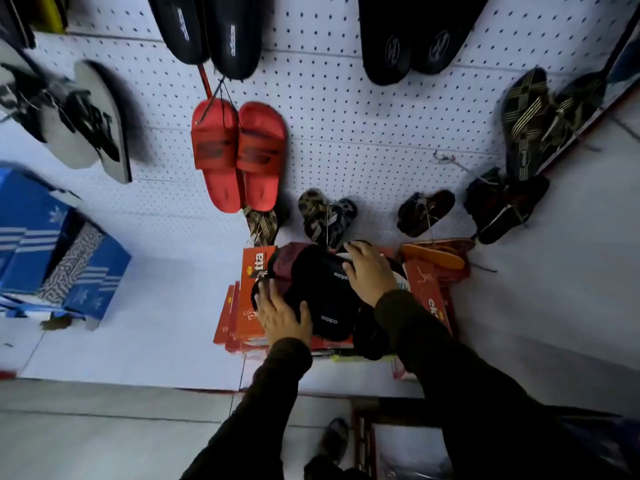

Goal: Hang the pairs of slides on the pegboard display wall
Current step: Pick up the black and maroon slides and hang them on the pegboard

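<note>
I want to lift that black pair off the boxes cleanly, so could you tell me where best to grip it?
Grip the black slides by their long outer edges, one hand per side, from above: they lie flat, side by side, on the red boxes.

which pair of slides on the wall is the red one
The red slides, hanging by a cord in the middle of the pegboard just below the black pair. All other hung pairs are black, grey or dark patterned.
</note>
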Demonstrator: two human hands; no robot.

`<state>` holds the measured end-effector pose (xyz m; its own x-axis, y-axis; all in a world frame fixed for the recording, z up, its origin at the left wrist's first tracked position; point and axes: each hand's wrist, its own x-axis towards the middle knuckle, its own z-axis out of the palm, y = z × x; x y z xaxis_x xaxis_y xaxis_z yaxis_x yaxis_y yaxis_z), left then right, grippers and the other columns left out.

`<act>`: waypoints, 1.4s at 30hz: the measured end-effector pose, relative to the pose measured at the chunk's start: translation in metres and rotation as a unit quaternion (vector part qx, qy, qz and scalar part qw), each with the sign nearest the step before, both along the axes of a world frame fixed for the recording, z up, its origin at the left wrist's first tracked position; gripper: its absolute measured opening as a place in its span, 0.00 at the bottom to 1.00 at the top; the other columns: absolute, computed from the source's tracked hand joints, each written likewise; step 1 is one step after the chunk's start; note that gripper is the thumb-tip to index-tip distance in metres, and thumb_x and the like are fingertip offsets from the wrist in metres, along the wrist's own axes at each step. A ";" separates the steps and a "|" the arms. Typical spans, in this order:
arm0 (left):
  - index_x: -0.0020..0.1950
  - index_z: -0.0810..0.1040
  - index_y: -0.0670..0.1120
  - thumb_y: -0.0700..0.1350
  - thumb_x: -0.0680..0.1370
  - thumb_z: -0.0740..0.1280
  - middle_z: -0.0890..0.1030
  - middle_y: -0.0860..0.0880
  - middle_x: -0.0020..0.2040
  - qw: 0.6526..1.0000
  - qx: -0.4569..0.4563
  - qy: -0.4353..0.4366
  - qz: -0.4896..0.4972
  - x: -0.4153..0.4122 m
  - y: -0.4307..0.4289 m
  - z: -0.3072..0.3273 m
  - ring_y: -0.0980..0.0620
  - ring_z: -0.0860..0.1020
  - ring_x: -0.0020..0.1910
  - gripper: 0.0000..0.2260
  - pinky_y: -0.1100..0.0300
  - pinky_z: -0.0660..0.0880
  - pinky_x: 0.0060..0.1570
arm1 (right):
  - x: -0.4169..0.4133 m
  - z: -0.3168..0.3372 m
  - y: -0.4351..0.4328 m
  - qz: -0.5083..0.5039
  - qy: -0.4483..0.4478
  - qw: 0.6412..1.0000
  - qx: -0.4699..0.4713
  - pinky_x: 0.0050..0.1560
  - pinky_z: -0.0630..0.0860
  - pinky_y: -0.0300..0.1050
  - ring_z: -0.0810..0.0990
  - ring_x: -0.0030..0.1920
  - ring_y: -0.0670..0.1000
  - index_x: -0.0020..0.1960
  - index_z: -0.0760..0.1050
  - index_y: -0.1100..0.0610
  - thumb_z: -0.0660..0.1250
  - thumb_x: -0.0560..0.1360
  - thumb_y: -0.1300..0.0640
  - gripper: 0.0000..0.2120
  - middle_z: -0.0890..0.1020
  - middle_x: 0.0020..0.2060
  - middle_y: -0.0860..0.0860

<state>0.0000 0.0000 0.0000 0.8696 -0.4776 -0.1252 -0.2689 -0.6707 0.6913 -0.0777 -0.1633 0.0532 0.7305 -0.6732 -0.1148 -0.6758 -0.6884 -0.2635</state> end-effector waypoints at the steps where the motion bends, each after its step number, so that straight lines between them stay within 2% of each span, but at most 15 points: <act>1: 0.79 0.51 0.40 0.47 0.76 0.66 0.51 0.39 0.80 0.996 0.004 0.074 0.047 -0.005 -0.001 -0.007 0.40 0.49 0.79 0.37 0.48 0.48 0.78 | 0.003 -0.005 -0.003 0.006 0.022 1.000 0.020 0.72 0.68 0.54 0.69 0.73 0.59 0.78 0.64 0.57 0.56 0.84 0.52 0.24 0.69 0.75 0.55; 4: 0.79 0.47 0.37 0.46 0.76 0.67 0.51 0.37 0.79 0.943 0.017 0.274 0.186 -0.020 -0.005 -0.019 0.40 0.50 0.79 0.40 0.50 0.48 0.77 | 0.011 -0.011 -0.008 0.011 0.079 0.994 0.069 0.72 0.68 0.56 0.72 0.71 0.61 0.77 0.66 0.57 0.57 0.83 0.54 0.23 0.74 0.72 0.57; 8: 0.75 0.61 0.34 0.43 0.79 0.65 0.66 0.36 0.74 0.848 -0.028 0.464 0.256 -0.027 -0.024 -0.023 0.38 0.66 0.73 0.28 0.52 0.61 0.72 | 0.019 -0.014 -0.010 0.001 0.079 0.991 0.107 0.72 0.69 0.54 0.74 0.70 0.59 0.75 0.69 0.57 0.61 0.81 0.57 0.22 0.77 0.69 0.57; 11: 0.72 0.67 0.35 0.44 0.79 0.63 0.71 0.37 0.72 0.803 -0.064 0.539 0.247 -0.026 -0.027 -0.030 0.39 0.73 0.68 0.23 0.49 0.67 0.71 | 0.023 -0.013 -0.013 -0.043 0.062 0.984 0.162 0.70 0.72 0.54 0.77 0.68 0.60 0.72 0.73 0.58 0.67 0.79 0.58 0.22 0.80 0.66 0.58; 13: 0.71 0.69 0.36 0.41 0.79 0.64 0.73 0.37 0.70 0.783 -0.084 0.564 0.250 -0.023 -0.021 -0.031 0.41 0.76 0.61 0.21 0.46 0.72 0.63 | 0.024 -0.012 -0.015 -0.076 0.060 0.974 0.204 0.69 0.74 0.51 0.79 0.67 0.60 0.67 0.77 0.61 0.72 0.75 0.58 0.21 0.82 0.63 0.59; 15: 0.71 0.68 0.38 0.37 0.78 0.65 0.74 0.35 0.68 0.763 -0.126 0.565 0.287 -0.018 -0.010 -0.032 0.36 0.76 0.61 0.21 0.43 0.76 0.52 | 0.025 -0.012 -0.016 -0.095 0.094 0.963 0.235 0.66 0.74 0.48 0.79 0.66 0.60 0.65 0.78 0.62 0.75 0.72 0.56 0.24 0.82 0.63 0.59; 18: 0.71 0.67 0.42 0.35 0.76 0.67 0.75 0.35 0.67 0.780 -0.138 0.537 0.289 -0.010 0.015 -0.035 0.33 0.75 0.64 0.24 0.43 0.77 0.49 | 0.022 -0.013 -0.012 -0.127 0.144 0.936 0.296 0.67 0.76 0.51 0.78 0.67 0.61 0.70 0.74 0.63 0.77 0.70 0.58 0.30 0.79 0.66 0.60; 20: 0.71 0.68 0.42 0.36 0.76 0.68 0.75 0.36 0.67 0.791 -0.140 0.524 0.282 -0.003 0.031 -0.033 0.33 0.76 0.64 0.24 0.44 0.77 0.49 | 0.016 -0.013 -0.006 -0.153 0.139 0.910 0.360 0.65 0.79 0.57 0.82 0.62 0.63 0.69 0.73 0.66 0.77 0.70 0.61 0.30 0.82 0.63 0.62; 25: 0.72 0.67 0.42 0.36 0.76 0.68 0.75 0.38 0.68 0.821 -0.187 0.478 0.251 0.021 0.048 -0.014 0.35 0.76 0.64 0.25 0.45 0.77 0.54 | 0.012 -0.010 0.012 -0.198 0.025 0.878 0.435 0.62 0.80 0.60 0.83 0.61 0.62 0.67 0.75 0.65 0.76 0.70 0.67 0.27 0.82 0.62 0.62; 28: 0.73 0.67 0.42 0.35 0.77 0.67 0.77 0.38 0.62 0.833 -0.241 0.447 0.219 0.041 0.048 0.010 0.40 0.77 0.57 0.25 0.51 0.77 0.44 | 0.018 0.003 0.023 -0.216 -0.065 0.872 0.434 0.61 0.81 0.60 0.83 0.60 0.62 0.60 0.81 0.64 0.75 0.69 0.70 0.20 0.85 0.58 0.62; 31: 0.73 0.68 0.43 0.34 0.76 0.67 0.78 0.37 0.61 0.857 -0.282 0.389 0.183 0.065 0.048 0.039 0.38 0.78 0.59 0.25 0.48 0.77 0.51 | 0.028 0.025 0.032 -0.225 -0.153 0.864 0.423 0.59 0.82 0.60 0.84 0.58 0.61 0.48 0.82 0.60 0.76 0.68 0.70 0.12 0.86 0.52 0.58; 33: 0.72 0.69 0.44 0.34 0.76 0.67 0.77 0.37 0.65 0.869 -0.303 0.357 0.159 0.079 0.047 0.060 0.38 0.78 0.60 0.24 0.44 0.76 0.59 | 0.036 0.043 0.036 -0.228 -0.204 0.853 0.422 0.51 0.85 0.53 0.85 0.52 0.56 0.50 0.79 0.58 0.77 0.68 0.70 0.15 0.85 0.47 0.53; 35: 0.72 0.70 0.44 0.34 0.76 0.68 0.77 0.38 0.65 0.874 -0.327 0.330 0.142 0.095 0.046 0.082 0.40 0.78 0.58 0.24 0.42 0.75 0.62 | 0.046 0.062 0.042 -0.220 -0.251 0.846 0.416 0.43 0.84 0.45 0.85 0.49 0.54 0.57 0.77 0.62 0.76 0.68 0.71 0.20 0.84 0.52 0.55; 38: 0.72 0.70 0.44 0.34 0.76 0.68 0.77 0.38 0.66 0.880 -0.355 0.294 0.120 0.117 0.043 0.112 0.38 0.78 0.63 0.25 0.39 0.74 0.64 | 0.062 0.090 0.047 -0.215 -0.309 0.841 0.388 0.53 0.83 0.56 0.83 0.59 0.60 0.65 0.75 0.65 0.77 0.68 0.70 0.26 0.82 0.60 0.60; 42: 0.73 0.70 0.44 0.35 0.76 0.68 0.77 0.39 0.65 0.881 -0.390 0.251 0.092 0.146 0.044 0.151 0.42 0.79 0.55 0.25 0.41 0.75 0.63 | 0.085 0.130 0.051 -0.199 -0.364 0.848 0.331 0.55 0.83 0.52 0.83 0.55 0.55 0.63 0.76 0.62 0.78 0.67 0.67 0.25 0.83 0.58 0.56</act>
